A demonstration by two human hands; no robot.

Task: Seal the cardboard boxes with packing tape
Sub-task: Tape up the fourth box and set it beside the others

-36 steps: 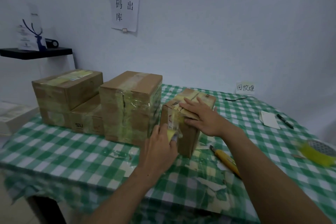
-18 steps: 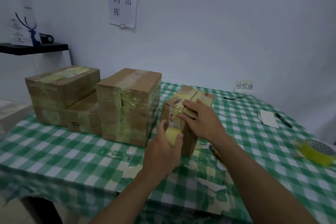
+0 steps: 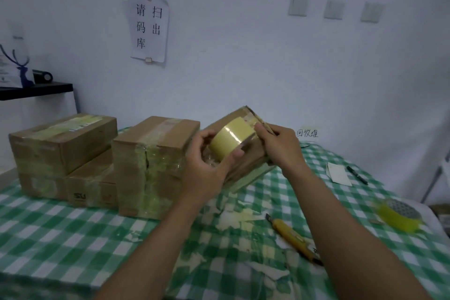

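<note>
Gripping a roll of pale yellow packing tape (image 3: 229, 140) in our left hand (image 3: 207, 173), we press the thumb on the roll's outer band and curl the fingers round its far side. Our right hand (image 3: 280, 151) clutches the small brown cardboard box (image 3: 248, 172) by its upper right edge, fingers wrapped over the cardboard. That box is straight ahead of us at 12 o'clock, tilted on a corner just behind the roll. Whether its lowest edge meets the green-and-white checked tablecloth (image 3: 60, 226) we cannot tell.

We take the held box as the centre of the dial. At 9 o'clock a tall brown cardboard box wrapped in tape (image 3: 151, 170) stands upright just beside our left hand. Farther out at 9 o'clock, a long brown taped box (image 3: 60, 143) lies on top of a flat brown box (image 3: 82, 187) printed with dark letters. At 5 o'clock a yellow utility knife (image 3: 292, 236) lies on the cloth among torn tape scraps, near our right forearm. At 4 o'clock, well apart, a second yellow tape roll (image 3: 397, 217) rests close to the table edge. At 3 o'clock a white card (image 3: 338, 173) and a black pen (image 3: 356, 175) lie side by side.
</note>
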